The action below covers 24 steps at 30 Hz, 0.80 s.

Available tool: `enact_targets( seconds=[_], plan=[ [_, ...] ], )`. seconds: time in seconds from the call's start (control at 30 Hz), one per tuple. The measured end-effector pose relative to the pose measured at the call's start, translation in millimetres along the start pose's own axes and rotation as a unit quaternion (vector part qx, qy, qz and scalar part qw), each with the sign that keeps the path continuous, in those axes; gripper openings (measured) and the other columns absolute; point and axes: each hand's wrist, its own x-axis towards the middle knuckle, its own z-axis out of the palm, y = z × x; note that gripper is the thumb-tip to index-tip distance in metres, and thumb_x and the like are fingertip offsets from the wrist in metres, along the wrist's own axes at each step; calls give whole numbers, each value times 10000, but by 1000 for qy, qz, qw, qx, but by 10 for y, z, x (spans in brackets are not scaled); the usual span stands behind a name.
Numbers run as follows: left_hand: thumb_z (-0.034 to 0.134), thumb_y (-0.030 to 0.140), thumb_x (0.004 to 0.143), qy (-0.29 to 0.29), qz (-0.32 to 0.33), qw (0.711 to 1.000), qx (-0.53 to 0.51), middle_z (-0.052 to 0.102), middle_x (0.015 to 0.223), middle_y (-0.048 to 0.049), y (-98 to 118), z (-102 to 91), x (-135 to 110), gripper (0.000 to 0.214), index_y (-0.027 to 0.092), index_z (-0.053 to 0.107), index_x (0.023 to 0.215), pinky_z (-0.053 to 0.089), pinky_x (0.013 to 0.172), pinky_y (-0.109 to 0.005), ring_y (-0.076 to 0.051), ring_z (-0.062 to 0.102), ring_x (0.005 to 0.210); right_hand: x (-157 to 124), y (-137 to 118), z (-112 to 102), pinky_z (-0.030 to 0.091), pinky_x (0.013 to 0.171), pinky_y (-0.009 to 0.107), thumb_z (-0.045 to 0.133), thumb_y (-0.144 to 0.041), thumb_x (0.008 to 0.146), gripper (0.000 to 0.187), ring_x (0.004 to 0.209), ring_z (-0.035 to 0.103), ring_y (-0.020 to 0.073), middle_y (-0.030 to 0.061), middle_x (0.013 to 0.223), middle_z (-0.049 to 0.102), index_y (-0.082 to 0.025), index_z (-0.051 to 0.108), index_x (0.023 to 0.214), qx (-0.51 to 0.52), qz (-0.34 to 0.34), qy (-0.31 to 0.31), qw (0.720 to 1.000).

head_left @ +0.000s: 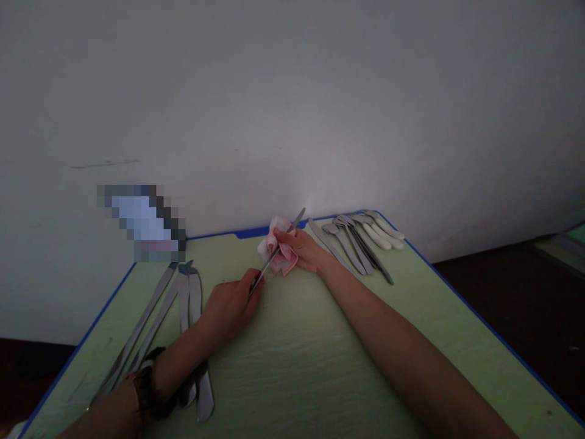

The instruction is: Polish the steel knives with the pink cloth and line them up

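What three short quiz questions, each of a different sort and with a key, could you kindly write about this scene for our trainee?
1. Multiple choice: which hand holds the pink-and-white cloth? A) left; B) right; C) neither.
2. True or false: the tip of the knife gripped in the left hand is hidden by the cloth.
3. Fill in the blank: the green table has ____ edging.

Key:
1. B: the right hand holds it.
2. False: the tip shows beyond the cloth.
3. Blue.
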Motion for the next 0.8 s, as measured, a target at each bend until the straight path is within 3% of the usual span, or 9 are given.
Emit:
enact_targets(
  seconds=[0.17,0.33,0.43,0.53,0.8],
  plan=[
    [248,302,984,4,5,1000,0,714,796,-75,-7,8,-2,264,176,462,1072,417,634,-307,-264,699,743,78,11,-15,461,467,223,771,-383,672,266,459,548,94,-29,558,633,-167,618,655,54,-61,90,993],
    [251,321,983,6,26,1000,8,715,796,-64,-46,41,0,274,188,477,1061,416,636,-303,-257,699,741,148,-61,-82,490,542,193,733,-300,737,199,523,584,77,-45,591,651,-179,594,663,173,-122,209,955],
    [253,325,981,11,37,999,6,711,783,-56,-66,51,12,274,191,480,1054,412,627,-298,-249,696,725,165,-81,-125,506,577,202,688,-316,787,196,540,593,80,-56,595,644,-190,575,689,200,-124,244,941],
    [257,326,979,15,41,999,0,704,770,-50,-65,50,16,268,191,482,1036,410,625,-295,-239,691,707,161,-75,-143,496,559,207,658,-359,811,216,526,578,85,-56,580,624,-191,565,711,190,-113,226,949],
    [256,324,977,17,43,999,-8,696,766,-50,-54,46,-11,269,186,478,1041,410,629,-301,-243,685,709,113,-76,-112,453,527,208,649,-422,797,266,510,551,91,-44,571,613,-180,571,719,125,-66,99,985]
  ],
)
